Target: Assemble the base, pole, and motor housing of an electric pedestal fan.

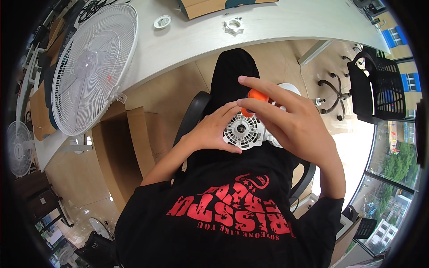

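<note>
A white fan motor housing (243, 132) with a slotted round face and a dark centre rests on my lap. My left hand (211, 128) grips its left side, thumb below and fingers above. Over its upper part, my right hand (288, 118) holds an orange-handled screwdriver (258, 95) between the fingers, with the index finger stretched past the handle. The screwdriver's tip is hidden, so I cannot tell where it touches. White plastic parts of the fan show behind and beyond my right hand.
On the white table (187, 49) ahead lie a white ring nut (233, 27), a round white cap (162, 22) and tiny screws. A fan with its grille (96, 67) stands at the left. An open cardboard box (120, 156) is on the floor; an office chair (373, 89) stands right.
</note>
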`<action>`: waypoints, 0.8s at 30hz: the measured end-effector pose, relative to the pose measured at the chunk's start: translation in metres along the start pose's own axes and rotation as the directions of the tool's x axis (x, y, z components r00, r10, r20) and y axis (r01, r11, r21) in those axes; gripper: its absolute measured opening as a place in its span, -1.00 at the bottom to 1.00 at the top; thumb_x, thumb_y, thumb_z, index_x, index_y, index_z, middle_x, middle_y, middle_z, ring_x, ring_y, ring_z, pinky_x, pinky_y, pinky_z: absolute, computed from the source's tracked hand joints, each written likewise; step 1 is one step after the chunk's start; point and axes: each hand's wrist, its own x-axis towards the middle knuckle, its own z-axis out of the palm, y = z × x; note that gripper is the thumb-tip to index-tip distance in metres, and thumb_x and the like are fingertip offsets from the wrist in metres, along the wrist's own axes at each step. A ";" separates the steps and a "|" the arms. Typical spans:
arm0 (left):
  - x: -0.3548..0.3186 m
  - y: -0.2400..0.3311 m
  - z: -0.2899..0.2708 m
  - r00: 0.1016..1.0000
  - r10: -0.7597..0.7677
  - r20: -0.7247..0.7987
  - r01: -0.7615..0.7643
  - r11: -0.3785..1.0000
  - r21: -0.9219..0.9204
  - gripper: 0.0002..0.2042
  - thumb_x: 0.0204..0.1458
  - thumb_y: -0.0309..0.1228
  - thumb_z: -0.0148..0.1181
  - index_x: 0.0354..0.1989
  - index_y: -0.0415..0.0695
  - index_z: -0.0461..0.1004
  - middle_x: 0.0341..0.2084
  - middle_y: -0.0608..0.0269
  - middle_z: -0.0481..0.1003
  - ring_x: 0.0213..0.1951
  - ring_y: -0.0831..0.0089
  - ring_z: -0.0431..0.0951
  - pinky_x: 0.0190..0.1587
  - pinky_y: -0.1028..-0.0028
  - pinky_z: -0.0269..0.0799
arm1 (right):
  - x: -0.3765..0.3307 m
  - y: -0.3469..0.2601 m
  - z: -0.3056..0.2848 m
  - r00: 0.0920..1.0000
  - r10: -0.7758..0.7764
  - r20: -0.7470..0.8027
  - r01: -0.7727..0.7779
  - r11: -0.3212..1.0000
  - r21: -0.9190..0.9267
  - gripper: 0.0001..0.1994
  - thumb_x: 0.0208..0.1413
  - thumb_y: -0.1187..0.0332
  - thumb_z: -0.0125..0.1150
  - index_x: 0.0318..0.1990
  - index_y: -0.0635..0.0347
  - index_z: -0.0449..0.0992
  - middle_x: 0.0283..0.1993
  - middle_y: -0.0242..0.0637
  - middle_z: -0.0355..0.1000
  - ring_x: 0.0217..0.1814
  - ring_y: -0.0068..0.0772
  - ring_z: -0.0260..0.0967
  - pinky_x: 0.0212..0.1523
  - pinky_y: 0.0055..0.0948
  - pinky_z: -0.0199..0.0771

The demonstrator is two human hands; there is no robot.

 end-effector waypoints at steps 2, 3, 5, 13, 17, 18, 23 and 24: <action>0.000 0.001 -0.001 1.000 -0.008 0.009 0.007 1.000 0.026 0.18 -0.29 0.05 0.65 0.52 -0.14 0.09 0.44 0.05 0.17 0.43 0.02 0.27 0.37 0.13 0.37 | -0.004 0.001 -0.006 1.000 -0.006 0.023 0.007 1.000 -0.017 -0.68 0.06 0.52 0.43 0.00 0.03 0.64 0.13 -0.34 0.54 -0.18 -0.26 0.62 -0.26 -0.32 0.63; 0.000 0.001 -0.001 1.000 -0.015 0.014 0.015 1.000 0.027 0.18 -0.29 0.07 0.64 0.52 -0.14 0.09 0.45 0.06 0.16 0.43 0.02 0.28 0.37 0.13 0.38 | -0.006 0.001 -0.008 0.997 0.031 0.067 -0.029 0.999 -0.018 -0.67 0.06 0.52 0.43 0.01 0.03 0.64 0.13 -0.32 0.54 -0.18 -0.27 0.63 -0.27 -0.32 0.63; -0.001 0.001 -0.002 0.999 -0.033 0.028 0.033 0.999 0.031 0.19 -0.28 0.08 0.64 0.53 -0.14 0.09 0.46 0.06 0.16 0.42 0.02 0.29 0.36 0.13 0.38 | -0.010 0.001 -0.011 0.988 0.099 0.121 -0.098 0.995 -0.013 -0.65 0.05 0.52 0.43 0.02 0.02 0.65 0.08 -0.30 0.54 -0.22 -0.29 0.63 -0.30 -0.33 0.61; 0.002 -0.003 -0.002 1.000 0.001 0.027 -0.002 0.999 0.037 0.22 -0.30 0.11 0.64 0.54 -0.13 0.08 0.47 0.05 0.15 0.43 0.01 0.30 0.36 0.14 0.39 | -0.010 0.010 0.008 0.994 0.014 -0.104 -0.019 0.999 -0.050 -0.61 0.04 0.51 0.42 0.07 0.04 0.62 -0.02 -0.27 0.49 -0.10 -0.15 0.58 -0.19 -0.28 0.58; 0.001 -0.002 -0.003 1.000 -0.019 0.021 0.018 1.000 0.012 0.21 -0.28 0.10 0.64 0.55 -0.13 0.08 0.48 0.06 0.14 0.43 0.01 0.29 0.37 0.14 0.38 | -0.009 0.005 0.013 0.987 0.048 -0.153 -0.037 0.997 0.074 -0.63 0.07 0.50 0.44 0.07 0.10 0.62 0.06 -0.21 0.53 0.09 -0.06 0.54 0.01 -0.22 0.57; 0.000 -0.002 -0.003 1.000 -0.020 0.019 0.020 1.000 0.017 0.21 -0.28 0.09 0.64 0.55 -0.13 0.07 0.49 0.07 0.13 0.44 0.01 0.29 0.37 0.14 0.38 | -0.009 0.004 0.013 0.986 0.073 -0.149 -0.049 0.986 0.160 -0.64 0.08 0.50 0.43 0.07 0.11 0.62 0.07 -0.20 0.53 0.10 -0.05 0.54 0.02 -0.22 0.58; 0.000 -0.003 -0.001 1.000 -0.004 0.020 0.004 1.000 0.028 0.22 -0.29 0.09 0.64 0.56 -0.13 0.06 0.51 0.07 0.10 0.44 0.01 0.28 0.36 0.15 0.38 | -0.013 0.008 0.020 0.987 0.091 -0.130 -0.062 0.975 0.213 -0.65 0.05 0.52 0.44 0.04 0.15 0.62 0.03 -0.18 0.56 -0.04 -0.11 0.60 -0.10 -0.29 0.62; 0.000 -0.004 -0.001 1.000 -0.004 0.021 0.003 1.000 0.016 0.23 -0.29 0.09 0.65 0.56 -0.13 0.05 0.51 0.07 0.10 0.44 0.01 0.28 0.36 0.15 0.38 | -0.013 0.009 0.023 0.985 0.078 -0.152 -0.053 0.985 0.162 -0.65 0.05 0.52 0.44 0.03 0.16 0.62 0.02 -0.18 0.56 -0.06 -0.13 0.61 -0.12 -0.30 0.62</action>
